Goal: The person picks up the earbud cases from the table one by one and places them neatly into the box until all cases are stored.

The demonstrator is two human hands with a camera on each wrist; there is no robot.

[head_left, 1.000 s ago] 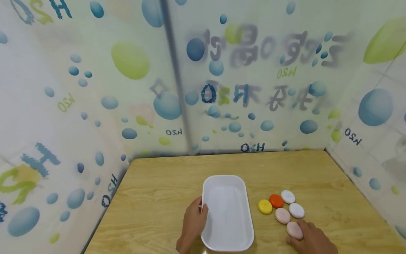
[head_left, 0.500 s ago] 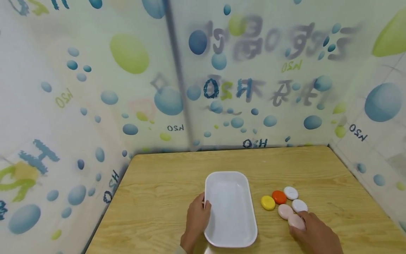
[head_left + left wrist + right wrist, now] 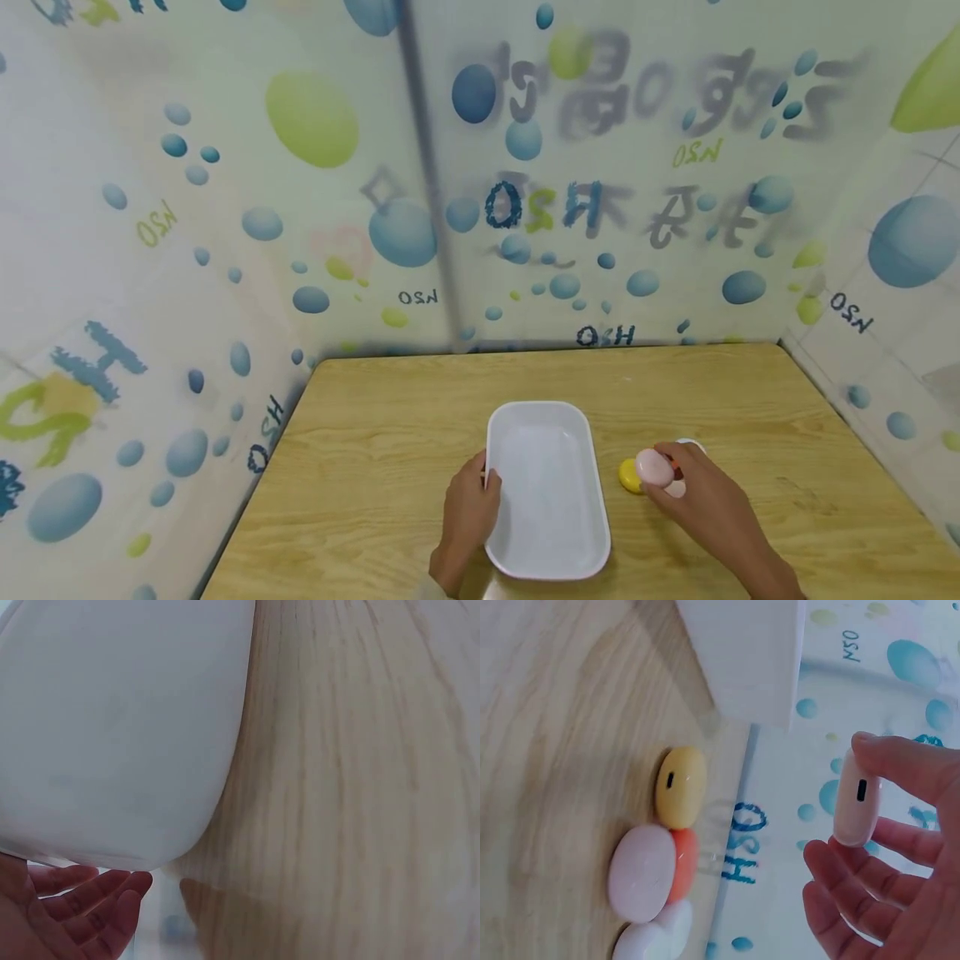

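Observation:
My left hand [image 3: 472,504] grips the left rim of a white rectangular tray [image 3: 547,492], its thumb over the edge and its fingers along the outside wall. In the left wrist view those fingers touch the tray's side. Raised above the table, my right hand [image 3: 708,504] pinches a pale pink, rounded, pebble-shaped piece [image 3: 654,468] between thumb and fingers. A small dark slot shows in the edge of this pink piece [image 3: 855,799] in the right wrist view. Nothing is in the tray.
Below the right hand lie a yellow piece [image 3: 681,787] with a similar slot, an orange-red one [image 3: 684,862], another pink one [image 3: 641,874] and white ones [image 3: 641,943]. The wooden table [image 3: 375,467] meets patterned walls [image 3: 337,250] at its back and sides.
My right hand has lifted the nearest pink piece off the table and carried it up and left, above the other pieces. My left hand stays on the tray.

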